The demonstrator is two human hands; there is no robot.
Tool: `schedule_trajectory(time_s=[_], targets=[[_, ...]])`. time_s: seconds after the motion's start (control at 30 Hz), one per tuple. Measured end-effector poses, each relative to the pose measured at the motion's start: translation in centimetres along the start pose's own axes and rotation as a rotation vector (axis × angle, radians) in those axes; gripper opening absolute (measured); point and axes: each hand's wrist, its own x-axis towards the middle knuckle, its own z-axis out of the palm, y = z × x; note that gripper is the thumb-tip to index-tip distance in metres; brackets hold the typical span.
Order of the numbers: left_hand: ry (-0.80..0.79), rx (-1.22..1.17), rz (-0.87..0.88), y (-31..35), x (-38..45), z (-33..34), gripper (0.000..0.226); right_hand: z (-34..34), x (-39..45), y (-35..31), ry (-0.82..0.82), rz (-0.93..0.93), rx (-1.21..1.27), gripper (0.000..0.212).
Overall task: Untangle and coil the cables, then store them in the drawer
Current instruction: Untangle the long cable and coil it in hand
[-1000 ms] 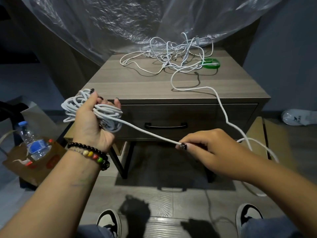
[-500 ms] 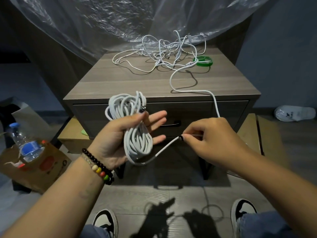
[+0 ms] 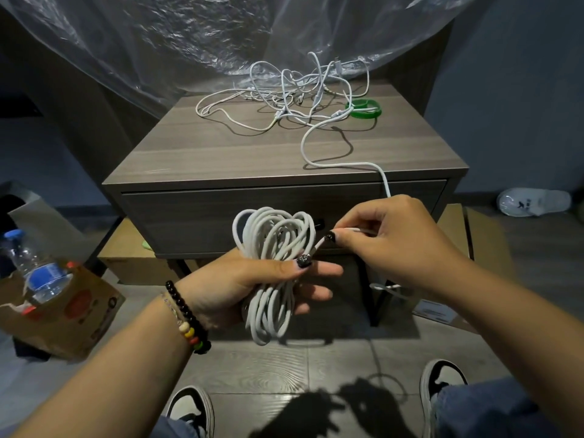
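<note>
My left hand (image 3: 234,286) grips a coil of white cable (image 3: 272,248) in front of the nightstand, thumb pressed across the loops. My right hand (image 3: 388,241) pinches the free run of the same cable just right of the coil. From there the cable climbs over the front edge of the nightstand top (image 3: 221,153) into a tangle of white cables (image 3: 294,96) at the back. The drawer (image 3: 196,216) is closed, and my hands and the coil hide its handle.
A green band (image 3: 366,109) lies by the tangle at the back right. Clear plastic sheeting (image 3: 189,36) hangs behind the nightstand. A water bottle (image 3: 34,273) stands in a cardboard box (image 3: 79,314) on the floor at left. More boxes sit under and beside the nightstand; my shoes are below.
My left hand has carried the coil rightward to the drawer front and another loop has gone on. My right hand has closed in on the coil, so the slack between the hands is short.
</note>
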Motion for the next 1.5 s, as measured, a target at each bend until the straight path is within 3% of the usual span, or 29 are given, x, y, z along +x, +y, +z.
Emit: schedule_trajectory(time_s=[0.1,0.27,0.4,0.47,0.67,0.8,1.03,1.2,1.4,1.5], targets=[[0.069,0.126,0.008,0.1,0.2,0.2,0.044,-0.2,0.2,0.2,-0.002,0.042,-0.016,0.009],[0.135,0.255,0.050,-0.1,0.5,0.5,0.052,-0.2,0.6,0.5,-0.024,0.086,-0.063,0.017],[0.187,0.396,0.090,0.1,0.7,1.0,0.032,-0.4,1.0,0.6,-0.057,0.073,-0.105,0.021],[0.210,0.478,0.074,0.1,0.7,0.8,0.038,-0.7,1.3,0.7,-0.058,0.073,-0.126,0.020],[0.283,0.996,0.038,-0.5,1.3,1.0,0.020,-1.4,2.0,1.1,0.000,0.074,-0.199,0.015],[0.378,1.208,0.023,-1.4,1.9,0.7,0.023,-0.3,1.6,0.5,0.029,0.025,-0.180,0.011],[0.710,1.069,0.204,-1.7,2.6,-0.3,0.016,0.2,0.6,-0.9,0.098,-0.104,-0.052,0.014],[0.986,0.671,0.375,-1.2,2.9,-0.7,0.028,0.0,0.5,-1.3,0.094,-0.182,-0.014,0.014],[0.969,0.280,0.495,-0.8,2.9,-0.2,0.005,1.5,-0.4,-1.6,0.003,-0.316,0.013,0.033],[0.923,0.158,0.500,-0.9,2.9,-0.2,0.027,2.0,-0.8,-1.8,-0.032,-0.359,0.020,0.038]])
